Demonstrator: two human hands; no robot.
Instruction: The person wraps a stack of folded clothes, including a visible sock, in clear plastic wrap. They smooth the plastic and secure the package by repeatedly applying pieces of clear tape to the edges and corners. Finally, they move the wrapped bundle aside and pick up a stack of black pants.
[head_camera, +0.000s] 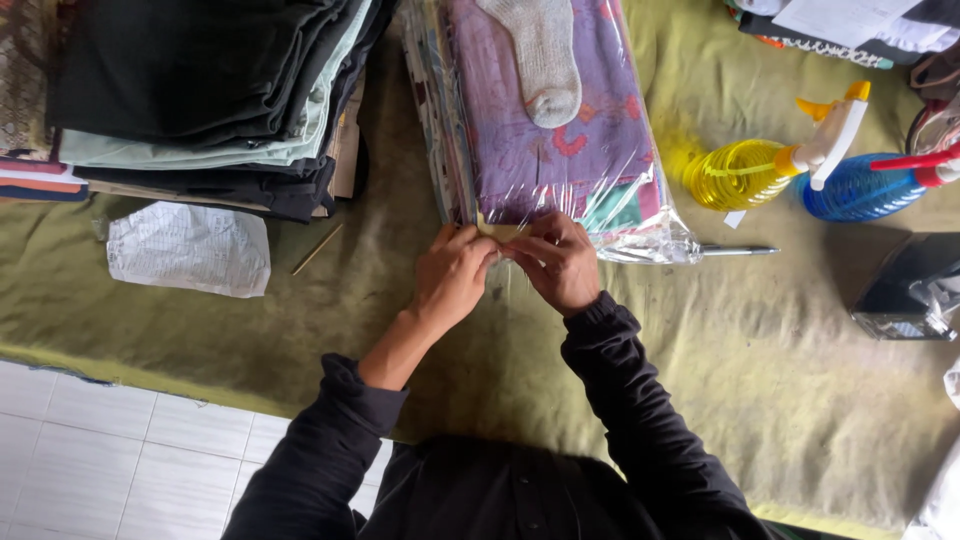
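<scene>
Dark-sleeved arms reach over an olive cloth table (780, 380), the left hand (452, 275) and right hand (560, 262) pinching the near edge of a glossy plastic-wrapped fabric bundle (545, 150). The rectangular bundle's long axis runs away from the person. A knitted grey sock (545, 60) lies on top, toe nearest. Beyond left, folded dark clothes (210, 90) are stacked; two spray bottles (800, 170) lie right.
</scene>
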